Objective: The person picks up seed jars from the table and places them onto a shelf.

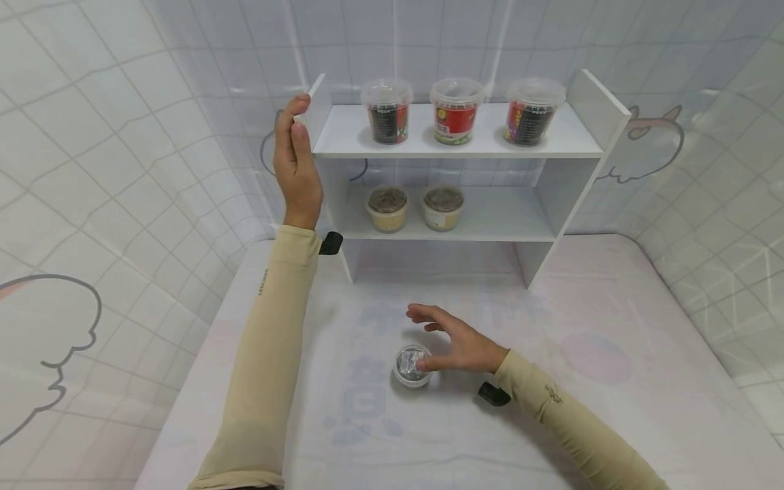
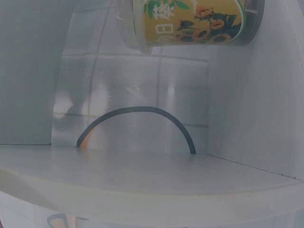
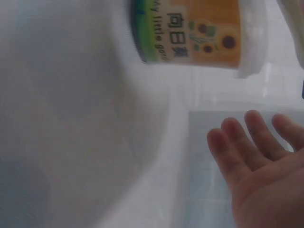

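Note:
My left hand (image 1: 297,167) is raised at the upper left side panel of a white shelf (image 1: 339,136), fingers fairly straight along the panel's edge. On the table, a small plastic tub (image 1: 407,364) with a clear lid stands below the shelf. Beside it my right hand (image 1: 465,348) has its fingers spread apart, the thumb over the lid's right edge in the head view. The right wrist view shows that tub (image 3: 204,31) with an orange sunflower label, and a gap between it and the fingers (image 3: 231,142). Whether the thumb touches it, I cannot tell.
Three lidded tubs, a left one (image 1: 390,112), a red middle one (image 1: 455,116) and a right one (image 1: 531,116), stand on the top board. Two yellowish tubs (image 1: 387,216) (image 2: 194,21) sit on the lower board. Tiled-pattern curtains surround the white-covered table (image 1: 453,435).

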`<action>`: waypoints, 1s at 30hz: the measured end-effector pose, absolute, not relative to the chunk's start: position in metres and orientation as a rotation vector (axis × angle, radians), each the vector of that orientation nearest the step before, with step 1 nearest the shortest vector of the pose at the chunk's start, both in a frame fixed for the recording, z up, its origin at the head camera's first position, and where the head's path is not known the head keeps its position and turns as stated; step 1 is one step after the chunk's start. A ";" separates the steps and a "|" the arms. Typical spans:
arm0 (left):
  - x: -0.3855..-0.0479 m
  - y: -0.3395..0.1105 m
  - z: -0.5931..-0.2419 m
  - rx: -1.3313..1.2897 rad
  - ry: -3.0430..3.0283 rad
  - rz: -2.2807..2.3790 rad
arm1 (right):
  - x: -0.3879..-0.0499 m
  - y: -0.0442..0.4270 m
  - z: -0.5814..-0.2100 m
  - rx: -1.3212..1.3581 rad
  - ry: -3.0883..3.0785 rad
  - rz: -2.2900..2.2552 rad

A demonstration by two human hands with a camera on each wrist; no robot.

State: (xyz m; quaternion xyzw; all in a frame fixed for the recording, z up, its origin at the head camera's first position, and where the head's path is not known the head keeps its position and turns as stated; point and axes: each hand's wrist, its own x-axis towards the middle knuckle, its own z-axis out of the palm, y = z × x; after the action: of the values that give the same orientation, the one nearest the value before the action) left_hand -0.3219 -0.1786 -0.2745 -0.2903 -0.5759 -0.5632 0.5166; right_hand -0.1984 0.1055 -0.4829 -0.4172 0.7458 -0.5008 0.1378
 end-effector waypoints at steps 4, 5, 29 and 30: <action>-0.323 -0.179 -0.275 -0.704 -1.377 -1.355 | -0.196 0.104 -0.486 -1.195 2.117 -1.430; -0.323 -0.179 -0.275 -0.705 -1.375 -1.359 | -0.195 0.104 -0.486 -1.191 2.109 -1.426; -0.324 -0.179 -0.275 -0.698 -1.382 -1.350 | -0.187 0.104 -0.507 -1.160 2.054 -1.372; -0.323 -0.179 -0.275 -0.697 -1.382 -1.350 | -0.187 0.104 -0.507 -1.158 2.050 -1.374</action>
State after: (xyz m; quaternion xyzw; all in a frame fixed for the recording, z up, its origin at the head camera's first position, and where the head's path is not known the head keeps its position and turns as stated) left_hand -0.3235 -0.1791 -0.2751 -0.2902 -0.5759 -0.5625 0.5174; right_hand -0.1874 0.1042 -0.5070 -0.4156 0.7360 -0.4931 0.2062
